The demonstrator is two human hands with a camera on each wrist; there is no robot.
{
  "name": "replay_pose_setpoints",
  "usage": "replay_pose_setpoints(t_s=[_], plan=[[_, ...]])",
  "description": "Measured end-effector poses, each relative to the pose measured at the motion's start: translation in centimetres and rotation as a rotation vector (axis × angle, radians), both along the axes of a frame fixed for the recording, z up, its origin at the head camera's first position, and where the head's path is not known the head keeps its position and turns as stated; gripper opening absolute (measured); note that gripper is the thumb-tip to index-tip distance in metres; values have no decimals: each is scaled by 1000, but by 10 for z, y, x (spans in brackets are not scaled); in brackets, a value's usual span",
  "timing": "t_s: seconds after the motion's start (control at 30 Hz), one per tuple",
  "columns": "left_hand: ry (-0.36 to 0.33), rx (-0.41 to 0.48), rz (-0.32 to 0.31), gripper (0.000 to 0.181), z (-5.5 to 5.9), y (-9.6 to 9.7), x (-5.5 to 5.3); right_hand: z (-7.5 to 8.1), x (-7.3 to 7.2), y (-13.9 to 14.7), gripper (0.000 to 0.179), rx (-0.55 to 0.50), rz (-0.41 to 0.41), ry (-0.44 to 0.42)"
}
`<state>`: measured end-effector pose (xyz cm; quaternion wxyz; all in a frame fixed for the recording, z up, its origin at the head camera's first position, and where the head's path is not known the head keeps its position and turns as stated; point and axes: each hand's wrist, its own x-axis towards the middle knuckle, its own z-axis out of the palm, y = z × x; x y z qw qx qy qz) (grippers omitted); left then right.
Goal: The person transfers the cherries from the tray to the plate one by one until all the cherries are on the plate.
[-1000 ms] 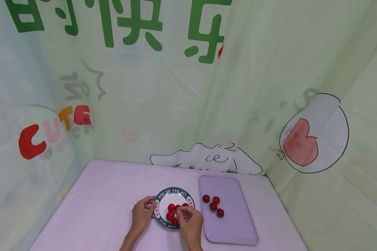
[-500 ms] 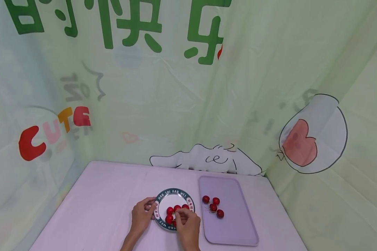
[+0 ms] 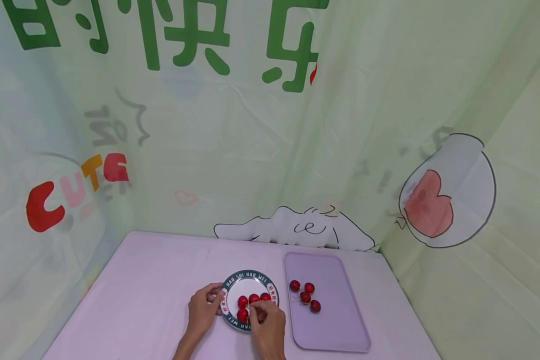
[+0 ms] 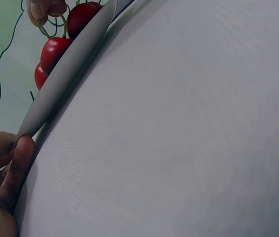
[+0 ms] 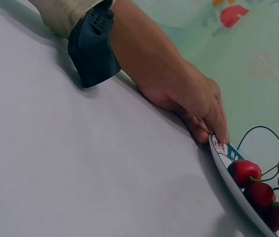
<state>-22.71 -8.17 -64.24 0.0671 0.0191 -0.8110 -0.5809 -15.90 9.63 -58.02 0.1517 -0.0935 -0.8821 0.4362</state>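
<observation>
A round plate (image 3: 247,274) with a dark green lettered rim rests on the table, holding several red cherries (image 3: 242,315). My left hand (image 3: 201,311) pinches the plate's left rim between thumb and fingers; the right wrist view shows this grip from the side. Over the plate's near right part, my right hand (image 3: 270,327) pinches a green cherry stem (image 5: 268,174) with thumb and forefinger. That stem's cherry (image 5: 244,173) sits among the others on the plate. In the head view the right hand hides some of the fruit beneath it.
To the right of the plate lies a shallow purple tray (image 3: 337,325), with several darker cherries (image 3: 305,297) near its left side. The pale table (image 3: 162,270) is backed by a printed curtain (image 3: 252,150) on the far side and both flanks.
My right hand has shifted slightly left and toward me over the plate. The cherries at the plate's left have moved a little. My left hand keeps its hold on the rim.
</observation>
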Motion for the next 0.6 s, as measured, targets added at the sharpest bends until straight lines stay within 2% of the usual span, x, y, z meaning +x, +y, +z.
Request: replay_pose_setpoints(t_s=[0.23,0.37,0.6], plan=[[-11,-2,-1,29,-3,-1,-2,4,1,3,11,32,9,8],[-8,3,1,29,-2,-1,-2,4,1,3,11,30,5,-6],[-15,-1,0,29,-1,0,0,5,4,6,14,20,-2,18]])
